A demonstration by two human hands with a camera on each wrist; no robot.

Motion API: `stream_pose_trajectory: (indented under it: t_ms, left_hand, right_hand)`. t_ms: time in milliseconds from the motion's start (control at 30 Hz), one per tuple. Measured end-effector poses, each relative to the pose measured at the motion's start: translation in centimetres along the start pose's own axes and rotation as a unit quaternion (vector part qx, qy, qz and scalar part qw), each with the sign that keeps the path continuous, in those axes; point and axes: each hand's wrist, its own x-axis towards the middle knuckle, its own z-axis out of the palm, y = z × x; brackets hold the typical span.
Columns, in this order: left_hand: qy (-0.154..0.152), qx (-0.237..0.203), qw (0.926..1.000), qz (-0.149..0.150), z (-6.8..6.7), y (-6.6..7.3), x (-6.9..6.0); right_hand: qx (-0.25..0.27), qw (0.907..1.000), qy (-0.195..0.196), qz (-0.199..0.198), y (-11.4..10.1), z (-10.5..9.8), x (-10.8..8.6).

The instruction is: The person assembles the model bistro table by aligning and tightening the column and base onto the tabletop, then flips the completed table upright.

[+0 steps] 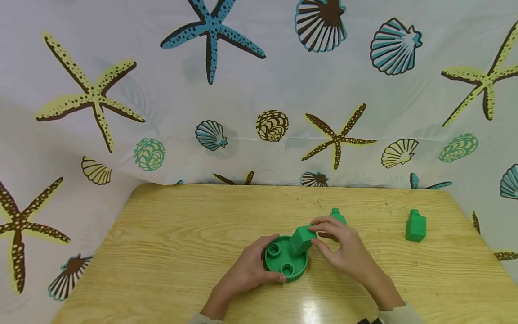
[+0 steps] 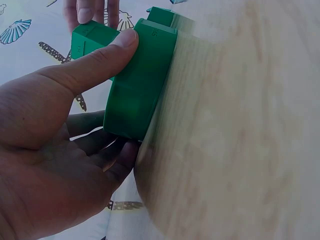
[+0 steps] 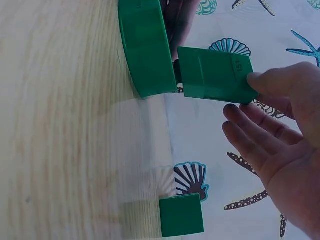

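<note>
Biggest of all, from where I stand, is the white cloth (image 1: 174,108) hung behind and beside the work, printed with starfish and shells in blue, yellow and brown. Below it spreads the wooden table (image 1: 182,225), pale yellow-brown with streaky grain.

Over its near part reach the person's hands. The left hand (image 1: 251,268) grips the round dish by its side, thumb at the near edge and fingers round the far one. The right hand (image 1: 344,249) pinches the upper end of a block, thumb against its side.

The round dish (image 1: 298,266) sits on the table, plain green and shallow, with a raised rim. The held block (image 1: 302,239) is the same green, squared and flat-topped, standing over the dish's far right part with a slight lean; I can't tell whether its lower end is seated. Another green block (image 1: 338,218) is partly hidden behind the right hand, and a third block (image 1: 416,229) stands well apart to the right, a round knob (image 1: 414,212) on top.

Inside the dish I see two ring-shaped sockets (image 1: 274,250). Smallest is the raised marking (image 3: 238,66) on the held block, which looks like "151"; the mark (image 2: 155,34) on the dish's side is too small to read surely.
</note>
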Motion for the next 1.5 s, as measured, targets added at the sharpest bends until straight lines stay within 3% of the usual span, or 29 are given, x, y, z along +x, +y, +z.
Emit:
stream_pose_trajectory:
  t_ms: [233, 467, 800, 1000, 1267, 1500]
  left_hand:
    - [-0.001, 0.001, 1.0000, -0.004, 0.0, 0.1, 0.0]
    - [-0.003, 0.004, 0.9999, -0.010, 0.1, 0.1, -0.1]
    - [-0.002, 0.004, 0.9999, -0.010, -0.1, 0.5, 0.0]
    - [-0.001, 0.001, 1.0000, 0.003, -0.1, 0.6, 0.1]
    - [0.000, -0.003, 1.0000, 0.007, 0.0, 0.4, 0.0]
    - [-0.003, -0.007, 1.0000, 0.001, 0.1, 0.2, -0.1]
  right_hand:
    - [0.043, 0.9989, -0.001, 0.021, 0.0, 0.3, -0.2]
    - [-0.003, 0.9998, -0.017, 0.005, -0.3, 1.3, -0.2]
    - [0.024, 0.9961, -0.085, -0.001, -0.2, 0.9, -0.1]
    - [0.002, 0.9973, -0.071, 0.016, -0.3, 0.9, 0.3]
    - [0.083, 0.9908, -0.087, 0.062, -0.2, 1.7, 0.9]
    - [0.040, 0.9941, -0.072, 0.070, -0.1, 2.0, 1.3]
